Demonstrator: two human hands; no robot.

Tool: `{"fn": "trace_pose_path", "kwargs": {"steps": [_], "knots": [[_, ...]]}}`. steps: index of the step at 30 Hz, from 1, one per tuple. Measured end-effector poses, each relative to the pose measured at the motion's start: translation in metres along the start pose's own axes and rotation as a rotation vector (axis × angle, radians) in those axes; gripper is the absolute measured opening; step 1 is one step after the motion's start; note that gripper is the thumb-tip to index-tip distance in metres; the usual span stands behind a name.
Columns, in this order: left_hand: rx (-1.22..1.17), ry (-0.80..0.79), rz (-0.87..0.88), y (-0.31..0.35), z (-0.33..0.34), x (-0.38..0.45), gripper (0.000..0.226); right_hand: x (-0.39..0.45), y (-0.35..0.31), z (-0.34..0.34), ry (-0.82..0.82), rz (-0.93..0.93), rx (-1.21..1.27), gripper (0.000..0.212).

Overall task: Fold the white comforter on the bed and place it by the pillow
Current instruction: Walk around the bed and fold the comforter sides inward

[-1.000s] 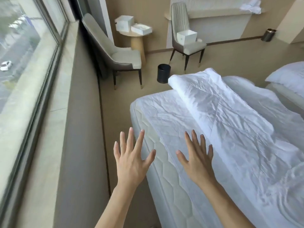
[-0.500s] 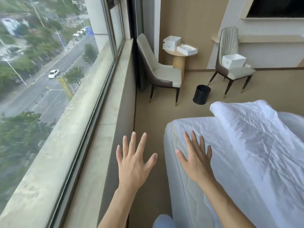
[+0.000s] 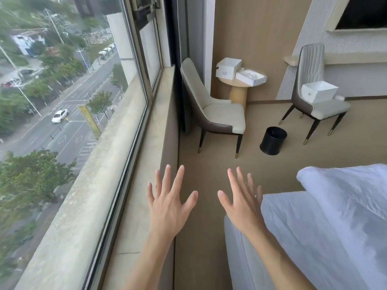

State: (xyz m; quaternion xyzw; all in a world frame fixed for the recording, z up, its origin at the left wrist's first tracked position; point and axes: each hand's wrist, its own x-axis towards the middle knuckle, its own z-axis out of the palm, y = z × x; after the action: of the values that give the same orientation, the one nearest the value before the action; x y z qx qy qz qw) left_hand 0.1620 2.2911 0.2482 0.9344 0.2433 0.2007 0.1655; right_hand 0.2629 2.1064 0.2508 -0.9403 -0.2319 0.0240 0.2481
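Observation:
The white comforter (image 3: pixel 347 185) lies folded over on the bed (image 3: pixel 293 237) at the lower right, its rounded end toward the chairs. My left hand (image 3: pixel 167 208) is raised with fingers spread, in front of the floor strip beside the window sill, holding nothing. My right hand (image 3: pixel 243 208) is also raised and spread, at the bed's near corner, left of the comforter and not touching it. No pillow is in view.
A long window (image 3: pixel 73 122) and stone sill (image 3: pixel 142 185) run along the left. Ahead stand two chairs (image 3: pixel 217 120) (image 3: pixel 314 105), a round side table (image 3: pixel 238 88) with white boxes, and a black bin (image 3: pixel 273 140) on the carpet. A narrow floor strip separates bed and wall.
The view has swung left and up toward the window; the pillow and most of the bed have left the frame. Both hands stay raised and spread, holding nothing.

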Motion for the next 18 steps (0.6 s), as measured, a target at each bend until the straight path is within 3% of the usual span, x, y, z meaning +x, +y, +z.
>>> {"fn": "trace_pose_path", "kwargs": {"steps": [11, 18], "knots": [[-0.067, -0.060, 0.079, -0.019, 0.085, 0.253, 0.077, 0.242, -0.006, 0.030, 0.034, 0.092, -0.026, 0.069], [-0.094, -0.102, 0.187, 0.023, 0.148, 0.385, 0.076, 0.364, 0.040, 0.014, 0.083, 0.205, -0.005, 0.071]]}}
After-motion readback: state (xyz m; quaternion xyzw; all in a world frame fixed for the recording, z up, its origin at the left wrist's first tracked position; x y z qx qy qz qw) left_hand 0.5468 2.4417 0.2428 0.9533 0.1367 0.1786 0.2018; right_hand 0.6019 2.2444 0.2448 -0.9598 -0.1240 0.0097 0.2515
